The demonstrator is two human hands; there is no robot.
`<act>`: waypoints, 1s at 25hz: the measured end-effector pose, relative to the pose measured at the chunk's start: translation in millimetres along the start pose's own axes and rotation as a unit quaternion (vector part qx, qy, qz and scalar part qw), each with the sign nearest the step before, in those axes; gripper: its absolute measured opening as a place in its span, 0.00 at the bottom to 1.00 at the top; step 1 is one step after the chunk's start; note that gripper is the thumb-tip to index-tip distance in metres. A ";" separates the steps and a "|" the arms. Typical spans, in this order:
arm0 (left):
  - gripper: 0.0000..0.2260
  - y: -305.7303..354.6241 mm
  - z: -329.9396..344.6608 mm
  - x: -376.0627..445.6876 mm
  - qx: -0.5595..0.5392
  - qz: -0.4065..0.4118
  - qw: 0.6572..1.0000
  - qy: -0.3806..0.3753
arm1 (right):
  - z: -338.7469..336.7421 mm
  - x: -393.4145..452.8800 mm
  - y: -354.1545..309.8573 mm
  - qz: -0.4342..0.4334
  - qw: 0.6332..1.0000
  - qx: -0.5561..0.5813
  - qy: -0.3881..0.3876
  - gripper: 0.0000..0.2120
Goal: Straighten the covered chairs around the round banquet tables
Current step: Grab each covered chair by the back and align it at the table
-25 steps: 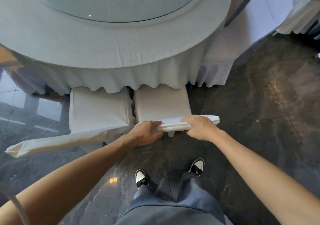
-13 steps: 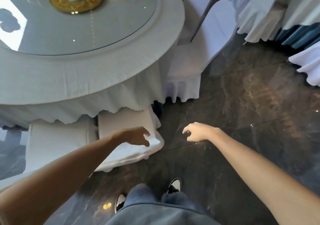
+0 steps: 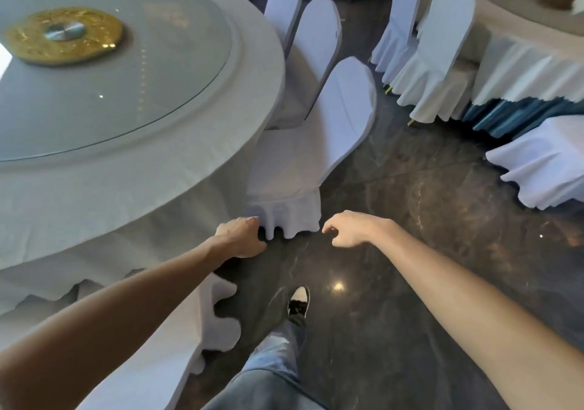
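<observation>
Hands reach over dark floor [image 3: 395, 330] with nothing held, left hand [image 3: 240, 235] in a loose curled grip beside the table [image 3: 189, 169] skirt, right hand [image 3: 350, 229] half spread, both just short of the nearest covered chair [image 3: 319, 144] tucked against the table edge.

- The round white-clothed table [image 3: 189, 169] runs off the frame's edge at 9 and 12 o'clock.
- The second round table [image 3: 521, 46], at 2 o'clock, is cropped and blurred.
- The left forearm hides much of the nearest white-covered chair [image 3: 151, 371].
- The white-covered chair at 3 o'clock [image 3: 543, 169] is cut by the edge.
- Only one black-and-white shoe [image 3: 298, 303] shows; the other is hidden.
</observation>
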State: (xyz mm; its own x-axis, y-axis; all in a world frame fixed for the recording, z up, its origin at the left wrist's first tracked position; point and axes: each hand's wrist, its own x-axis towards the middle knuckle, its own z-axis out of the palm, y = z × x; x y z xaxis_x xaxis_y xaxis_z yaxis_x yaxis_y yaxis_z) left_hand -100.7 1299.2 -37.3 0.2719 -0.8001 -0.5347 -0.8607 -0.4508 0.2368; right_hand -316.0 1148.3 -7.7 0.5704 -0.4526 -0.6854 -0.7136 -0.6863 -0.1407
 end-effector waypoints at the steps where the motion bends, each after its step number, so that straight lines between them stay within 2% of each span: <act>1: 0.20 16.4 -13.7 29.8 -0.010 -0.006 1.000 0.008 | -24.3 16.4 23.4 -0.002 1.000 -0.002 0.013 0.26; 4: 0.26 68.2 -58.1 112.2 -0.040 -0.016 0.999 0.011 | -97.3 53.5 85.1 -0.012 0.999 -0.005 0.037 0.26; 6: 0.26 100.6 -87.0 157.0 -0.048 -0.014 0.999 0.012 | -136.4 77.6 123.9 -0.022 0.998 -0.008 0.053 0.27; 9: 0.26 150.5 -132.4 220.4 -0.071 -0.002 0.997 0.045 | -193.0 119.0 186.1 -0.048 0.994 -0.008 0.097 0.27; 15: 0.36 246.0 -196.8 346.7 -0.106 -0.022 0.988 0.114 | -301.2 210.9 298.5 -0.132 0.966 -0.037 0.219 0.28; 18: 0.37 292.3 -227.9 407.6 -0.144 -0.064 0.974 0.162 | -362.3 264.6 354.2 -0.198 0.942 -0.061 0.265 0.29; 25: 0.39 363.2 -280.1 515.3 -0.210 -0.189 0.939 0.195 | -484.2 366.4 433.7 -0.292 0.916 -0.080 0.262 0.32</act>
State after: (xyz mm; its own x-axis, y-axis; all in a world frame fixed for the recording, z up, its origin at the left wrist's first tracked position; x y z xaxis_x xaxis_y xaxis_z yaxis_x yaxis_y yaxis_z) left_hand -152.6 612.3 0.3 0.7317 -0.5979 -0.3274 -0.4462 -0.7832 0.4329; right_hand -219.5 409.2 26.2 0.9829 -0.1643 -0.0834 -0.1798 -0.9545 -0.2379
